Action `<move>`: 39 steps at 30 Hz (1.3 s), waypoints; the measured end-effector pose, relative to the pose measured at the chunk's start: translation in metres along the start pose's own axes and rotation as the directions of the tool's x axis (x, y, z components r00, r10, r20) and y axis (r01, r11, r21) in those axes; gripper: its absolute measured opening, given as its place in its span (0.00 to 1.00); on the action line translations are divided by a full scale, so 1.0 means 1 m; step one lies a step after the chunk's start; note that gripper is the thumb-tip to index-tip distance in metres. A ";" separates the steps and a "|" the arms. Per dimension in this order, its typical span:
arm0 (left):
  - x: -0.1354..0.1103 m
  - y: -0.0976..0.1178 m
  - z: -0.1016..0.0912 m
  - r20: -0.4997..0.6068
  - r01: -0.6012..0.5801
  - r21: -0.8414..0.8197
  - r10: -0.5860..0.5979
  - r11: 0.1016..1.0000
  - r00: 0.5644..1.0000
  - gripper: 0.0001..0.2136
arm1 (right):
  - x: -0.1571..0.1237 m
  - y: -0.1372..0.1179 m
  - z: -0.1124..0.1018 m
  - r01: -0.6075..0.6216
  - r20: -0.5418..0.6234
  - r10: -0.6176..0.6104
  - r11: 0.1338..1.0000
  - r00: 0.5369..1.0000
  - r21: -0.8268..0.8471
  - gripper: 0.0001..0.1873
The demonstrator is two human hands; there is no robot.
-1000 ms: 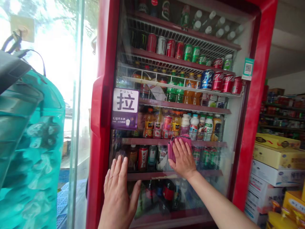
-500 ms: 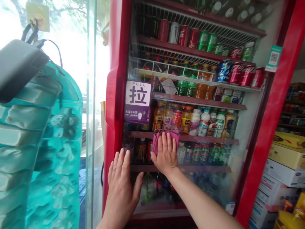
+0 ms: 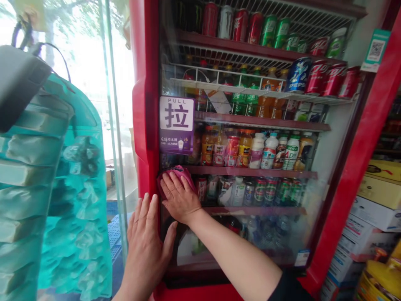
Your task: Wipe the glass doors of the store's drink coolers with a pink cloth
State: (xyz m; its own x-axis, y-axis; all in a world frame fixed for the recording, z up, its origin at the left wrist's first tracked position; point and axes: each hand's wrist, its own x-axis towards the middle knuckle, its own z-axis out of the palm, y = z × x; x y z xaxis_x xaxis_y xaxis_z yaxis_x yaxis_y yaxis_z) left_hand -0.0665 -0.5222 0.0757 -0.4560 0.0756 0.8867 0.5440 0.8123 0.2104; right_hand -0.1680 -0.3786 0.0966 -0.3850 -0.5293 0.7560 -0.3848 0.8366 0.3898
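My right hand (image 3: pixel 180 196) holds a folded pink cloth (image 3: pixel 183 170) pressed against the glass door (image 3: pixel 244 255) of a red drinks fridge. It is near the door's left edge, just below the purple and white PULL sticker (image 3: pixel 177 125); its fingers lie over the cloth, whose underside is hidden. My left hand (image 3: pixel 147 246) is to the left and lower, empty, fingers stretched up and thumb apart. It overlaps the red door frame (image 3: pixel 146 104) in view; whether it touches the frame I cannot tell.
Behind the glass, shelves hold cans (image 3: pixel 241 25) and bottles (image 3: pixel 271 150). A turquoise translucent bag (image 3: pixel 84 200) and a grey device (image 3: pixel 21 83) hang at the left beside a glass pane (image 3: pixel 115 125). Stacked boxes (image 3: pixel 372 213) stand to the right.
My right hand has slid the cloth left across the glass, from mid-door to the left edge. The camera view has shifted, and my left hand appears slightly further left.
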 end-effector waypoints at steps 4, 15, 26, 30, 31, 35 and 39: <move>0.001 0.014 0.009 0.021 -0.020 -0.030 0.021 0.999 1.000 0.41 | -0.038 0.046 -0.017 0.005 0.013 -0.004 0.999 1.000 -0.043 0.44; 0.000 0.025 0.021 0.046 -0.029 -0.086 0.033 0.996 0.998 0.43 | -0.132 0.187 -0.091 -0.497 -0.257 0.435 0.822 0.863 -0.278 0.44; -0.005 0.014 0.012 0.050 -0.011 -0.123 0.017 0.992 0.999 0.43 | 0.028 0.121 -0.077 -0.846 -0.460 0.778 0.524 0.428 0.100 0.44; -0.006 0.010 0.006 0.040 -0.004 -0.117 0.008 0.993 0.999 0.42 | 0.083 0.081 -0.082 -0.745 -0.335 0.727 0.660 0.600 0.097 0.41; -0.006 0.009 0.005 0.039 -0.007 -0.113 0.011 0.994 0.999 0.41 | 0.095 0.070 -0.081 -0.699 -0.308 0.690 0.709 0.655 0.099 0.41; -0.004 0.004 -0.002 0.049 -0.015 -0.093 0.020 0.996 0.999 0.41 | 0.127 0.034 -0.073 -0.470 -0.225 0.479 0.877 0.848 0.096 0.38; -0.001 0.001 -0.005 0.057 -0.008 -0.064 0.012 0.998 0.998 0.41 | 0.130 0.027 -0.074 -0.315 -0.109 0.313 0.949 0.944 0.000 0.37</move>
State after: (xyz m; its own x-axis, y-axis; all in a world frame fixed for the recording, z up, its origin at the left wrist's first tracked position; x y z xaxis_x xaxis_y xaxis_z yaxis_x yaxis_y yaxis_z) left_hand -0.0624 -0.5246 0.0769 -0.4893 0.1183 0.8641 0.5916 0.7730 0.2292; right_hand -0.1664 -0.4142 0.2438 -0.3925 -0.2223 0.8925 -0.2437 0.9608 0.1321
